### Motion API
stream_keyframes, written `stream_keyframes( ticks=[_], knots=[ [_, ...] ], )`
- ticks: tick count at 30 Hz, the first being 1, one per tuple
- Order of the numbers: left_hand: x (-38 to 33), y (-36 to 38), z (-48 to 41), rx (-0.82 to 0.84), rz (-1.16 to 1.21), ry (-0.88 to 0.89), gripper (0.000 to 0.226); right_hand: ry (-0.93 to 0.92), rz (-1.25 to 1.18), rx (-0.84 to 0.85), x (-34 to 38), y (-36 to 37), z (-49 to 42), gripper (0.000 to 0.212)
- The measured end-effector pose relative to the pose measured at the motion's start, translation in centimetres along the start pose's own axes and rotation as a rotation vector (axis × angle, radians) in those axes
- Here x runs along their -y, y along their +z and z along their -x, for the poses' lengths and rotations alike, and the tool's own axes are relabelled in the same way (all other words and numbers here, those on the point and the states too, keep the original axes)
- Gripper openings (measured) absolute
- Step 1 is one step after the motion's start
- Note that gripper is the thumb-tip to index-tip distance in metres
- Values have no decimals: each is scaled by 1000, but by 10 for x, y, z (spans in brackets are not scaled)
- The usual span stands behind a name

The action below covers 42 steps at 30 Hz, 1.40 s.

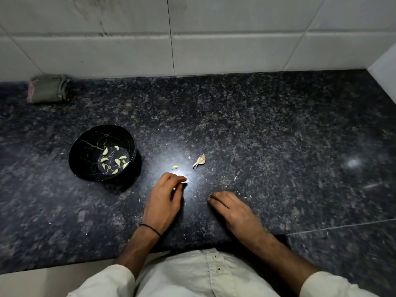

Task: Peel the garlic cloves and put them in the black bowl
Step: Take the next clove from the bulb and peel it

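The black bowl [102,152] stands on the dark granite counter at the left and has several peeled garlic cloves on its bottom. One peeled clove [175,167] lies on the counter to the right of the bowl. Further right is a garlic remnant [200,160] with papery skin and a stem. My left hand [166,202] hovers just below the loose clove, fingers loosely curled, thumb close to the forefinger, and nothing plainly held. My right hand [232,210] rests palm down on the counter, fingers relaxed and empty.
Small flakes of garlic skin [249,197] are scattered around my hands. A grey-green folded cloth [48,88] lies at the back left against the white tiled wall [192,39]. A bright glare spot sits on the counter near my left fingertips.
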<state>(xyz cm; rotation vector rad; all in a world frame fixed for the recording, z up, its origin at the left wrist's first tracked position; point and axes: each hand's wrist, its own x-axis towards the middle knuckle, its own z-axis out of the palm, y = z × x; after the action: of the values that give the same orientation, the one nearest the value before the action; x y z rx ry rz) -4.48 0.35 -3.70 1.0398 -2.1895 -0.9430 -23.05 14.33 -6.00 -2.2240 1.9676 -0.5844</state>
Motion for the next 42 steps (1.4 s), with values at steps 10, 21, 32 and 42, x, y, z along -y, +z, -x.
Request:
stream_keyframes(
  ticks=[10,21,32,42],
  knots=[
    [-12,12,4,217,-120,45,24,111,-174,-68,-18,-25,-23,36],
    [-33,37,-16,220,-277,54,10,235,-51,-1,-48,-38,-43,37],
    [-35,39,-15,195,-254,35,14,-1,53,85,-51,-44,34,40],
    [-39,43,-13,159,-229,14,14,-124,128,14,-59,-42,29,30]
  ],
)
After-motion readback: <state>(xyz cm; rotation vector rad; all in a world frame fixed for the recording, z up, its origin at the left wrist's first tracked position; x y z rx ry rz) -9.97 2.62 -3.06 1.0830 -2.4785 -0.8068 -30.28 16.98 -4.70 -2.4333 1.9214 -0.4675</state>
